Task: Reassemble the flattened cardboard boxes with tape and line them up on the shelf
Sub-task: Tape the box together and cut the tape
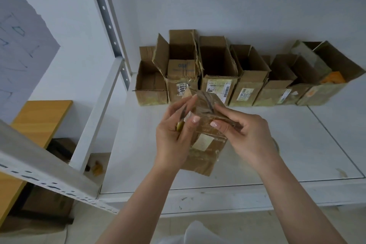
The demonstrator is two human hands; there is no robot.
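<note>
Head view: both hands hold one small, worn cardboard box point(206, 144) above the front of the white shelf point(297, 154). The box is brown, creased and partly flattened, its faces glossy with old clear tape and marked by a pale rectangular label. The left hand point(174, 136) grips its left side, thumb across the front and fingers curled behind the upper flap; something small and yellow-green shows by the palm, too blurred to name. The right hand point(243, 130) pinches the upper right flap between thumb and curled fingers. Both forearms are bare.

Along the back of the shelf, against the pale wall, stands a row of boxes point(227, 77), upright with top flaps open and touching side by side. Their cardboard is dull brown with ragged, torn edges and crinkled tape on the fronts. Several bear white printed labels with barcodes or digits. The rightmost box point(326, 77) is tilted outward and holds something orange point(333, 77).

The shelf surface is smooth painted metal, scuffed near its front edge. A white perforated upright point(107, 25) rises at the left, and a slotted beam point(39, 168) crosses the lower left corner. Beyond it stands a yellow wooden tabletop point(41, 117), and a sheet of paper point(21, 45) with blue scribbles hangs on the wall.
</note>
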